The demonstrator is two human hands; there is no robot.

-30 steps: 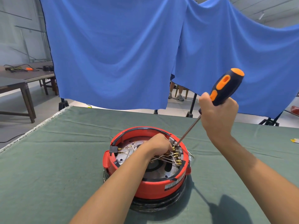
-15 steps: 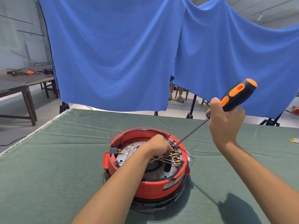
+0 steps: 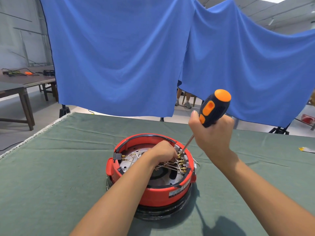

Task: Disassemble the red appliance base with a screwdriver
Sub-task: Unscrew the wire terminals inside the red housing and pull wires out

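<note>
Sitting on the green bench (image 3: 51, 167): red appliance base (image 3: 153, 193). Gripping the screwdriver (image 3: 214, 108) tight in the right hand (image 3: 211, 133), tip down by the brass screws (image 3: 180, 159). Left hand (image 3: 162, 151) reaching inside, fingers hidden, so cannot tell. Probably loosening next, needing steady turning.

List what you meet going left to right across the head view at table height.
Wooden side table → red appliance base → left hand → screwdriver held by right hand → yellow scrap.
</note>
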